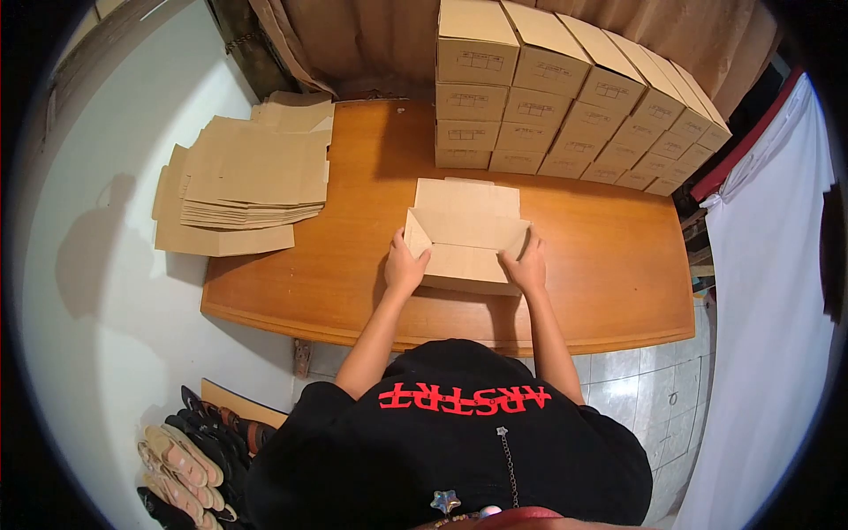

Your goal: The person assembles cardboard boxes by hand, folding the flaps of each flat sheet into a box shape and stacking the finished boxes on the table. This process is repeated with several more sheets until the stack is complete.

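Observation:
A brown cardboard box (pixel 465 228) stands on the wooden table in front of me, its lid flap raised at the far side and its inside showing bare. My left hand (pixel 406 267) grips the left end of the box, with the thumb at the near corner and the fingers along the outside. At the opposite end, my right hand (pixel 527 262) holds the right side in much the same way, thumb on the near inner edge. Both hands are closed on the cardboard. The underside of the box is hidden.
Flat, unfolded cardboard sheets (pixel 256 163) lie piled at the table's left. Several closed boxes (pixel 539 106) are stacked in rows at the back right of the wooden table (pixel 353 283). Sandals and shoes (pixel 190 464) sit on the floor at lower left. White cloth (pixel 768 265) hangs at right.

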Demonstrator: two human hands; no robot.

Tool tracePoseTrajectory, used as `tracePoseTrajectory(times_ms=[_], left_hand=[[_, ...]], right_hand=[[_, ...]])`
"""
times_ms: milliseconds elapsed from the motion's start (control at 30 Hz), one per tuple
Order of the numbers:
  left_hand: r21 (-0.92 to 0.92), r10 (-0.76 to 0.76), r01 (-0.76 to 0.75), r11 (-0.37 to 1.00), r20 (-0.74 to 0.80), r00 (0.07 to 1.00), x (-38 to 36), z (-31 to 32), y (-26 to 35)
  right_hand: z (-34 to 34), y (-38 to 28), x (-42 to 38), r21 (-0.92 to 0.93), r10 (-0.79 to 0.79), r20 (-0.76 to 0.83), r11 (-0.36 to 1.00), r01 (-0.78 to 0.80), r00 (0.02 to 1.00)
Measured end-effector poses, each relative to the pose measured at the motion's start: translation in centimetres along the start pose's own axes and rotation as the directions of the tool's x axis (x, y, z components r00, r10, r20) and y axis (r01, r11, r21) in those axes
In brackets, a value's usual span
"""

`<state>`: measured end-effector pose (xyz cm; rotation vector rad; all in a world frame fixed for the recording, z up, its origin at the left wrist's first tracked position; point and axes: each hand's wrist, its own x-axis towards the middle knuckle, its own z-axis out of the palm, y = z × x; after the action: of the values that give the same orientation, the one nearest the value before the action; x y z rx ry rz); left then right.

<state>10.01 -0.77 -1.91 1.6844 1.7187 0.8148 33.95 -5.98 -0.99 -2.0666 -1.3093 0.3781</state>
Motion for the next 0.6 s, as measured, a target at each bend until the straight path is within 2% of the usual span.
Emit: tracePoseTrajectory(times_ms=[67,133,167,233,267,367,467,533,600], left_hand=[[-0.098,-0.082,0.092,0.991,0.099,0.992,0.9,0.5,-2.6],[-0.291,-0.139,0.225,0.930,0.286,0.948,1.5,0.1,-4.1],[-0.372,-0.149,0.299,0.879,0.381,0.912,1.8,0.2,-4.7],[-0.362,-0.178,0.363,0.859,0.453,0.873,1.3,-1.6,-2.8],[-0.356,-0.192,0.395,0.847,0.487,0.852,1.2,-2.3,-2.1],[-0.586,-0.052,0.271,0.763,0.363,0.931,1.7,-2.4,-3.0],[-0.695,0.130,0.109,0.711,0.283,0.950,1.2,-5.4,0.3],[-0.582,0.244,-0.158,0.798,0.071,0.967,1.0,-7.4,2.6],[-0.398,0.385,-0.398,0.826,-0.117,0.916,0.6,-8.9,4.8]], right_hand=[[1.2,1.9,0.8,0.095,0.036,-0.064,0.995,-0.029,0.997],[1.8,2.8,1.6,0.206,0.124,-0.099,0.973,-0.101,0.987],[2.0,3.4,1.8,0.221,0.098,-0.049,0.971,-0.085,0.994],[0.5,2.0,1.6,0.254,0.043,0.046,0.966,-0.053,0.998],[0.4,1.7,1.5,0.260,0.049,0.008,0.964,-0.049,0.999],[0.6,0.9,1.2,0.307,0.056,-0.094,0.951,-0.024,0.994],[1.4,0.1,0.6,0.432,0.052,-0.146,0.902,0.016,0.988],[2.3,0.2,0.6,0.540,0.045,-0.141,0.841,0.039,0.989],[3.0,0.6,0.9,0.572,0.014,-0.024,0.820,0.002,1.000]])
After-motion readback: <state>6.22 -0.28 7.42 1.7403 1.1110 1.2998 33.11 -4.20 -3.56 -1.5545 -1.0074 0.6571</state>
